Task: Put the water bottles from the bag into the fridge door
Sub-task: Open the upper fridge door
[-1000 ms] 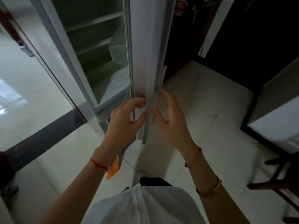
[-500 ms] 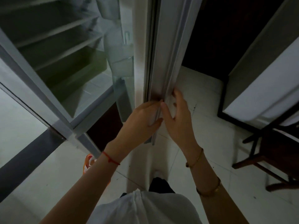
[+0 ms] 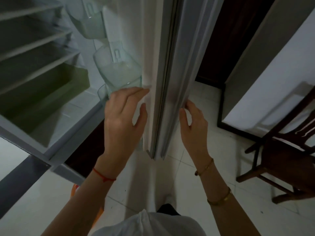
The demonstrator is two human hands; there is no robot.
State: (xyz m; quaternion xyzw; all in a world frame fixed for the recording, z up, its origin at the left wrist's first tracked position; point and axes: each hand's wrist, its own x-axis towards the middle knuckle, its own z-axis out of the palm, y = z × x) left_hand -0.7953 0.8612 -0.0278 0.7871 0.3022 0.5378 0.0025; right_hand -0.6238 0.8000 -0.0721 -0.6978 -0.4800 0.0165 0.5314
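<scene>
The white fridge door [image 3: 163,65] stands open, its edge toward me. My left hand [image 3: 122,120] rests with nearly straight fingers on the door's inner edge, beside a clear door bin [image 3: 119,72] that holds nothing. My right hand [image 3: 194,126] grips the door's outer edge, thumb on the edge and fingers round the far side. A sliver of an orange bag [image 3: 73,189] shows on the floor behind my left forearm. No water bottle is in view.
Inside the fridge at left are bare shelves [image 3: 34,46] and a green drawer [image 3: 42,99]. A second clear bin [image 3: 88,23] sits higher on the door. A dark wooden chair [image 3: 281,159] and a white cabinet [image 3: 272,82] stand at right on the tiled floor.
The door has swung wider open and the door bins have come into view. My hands have moved apart, the left to the door's inner side and the right to its outer side.
</scene>
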